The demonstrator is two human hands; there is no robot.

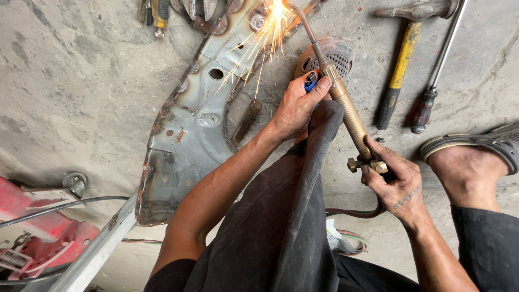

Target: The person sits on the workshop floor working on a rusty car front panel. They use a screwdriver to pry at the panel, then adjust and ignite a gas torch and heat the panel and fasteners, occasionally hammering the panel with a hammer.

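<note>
Torch, brass, rigid, likely weighty and hot at the sparking tip over the rusted panel: gripped by left hand closed around the neck, right hand closed at the valve end, best held there.

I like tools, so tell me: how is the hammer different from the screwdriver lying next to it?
The hammer has a thick handle, yellow above and black at the grip, with a heavy rusty metal head; the screwdriver has a thin shiny metal shaft and a short dark red and black handle. The hammer looks stouter, the screwdriver slimmer. Both lie on the concrete floor side by side, untouched, while the left hand and right hand hold the sparking brass torch.
</note>
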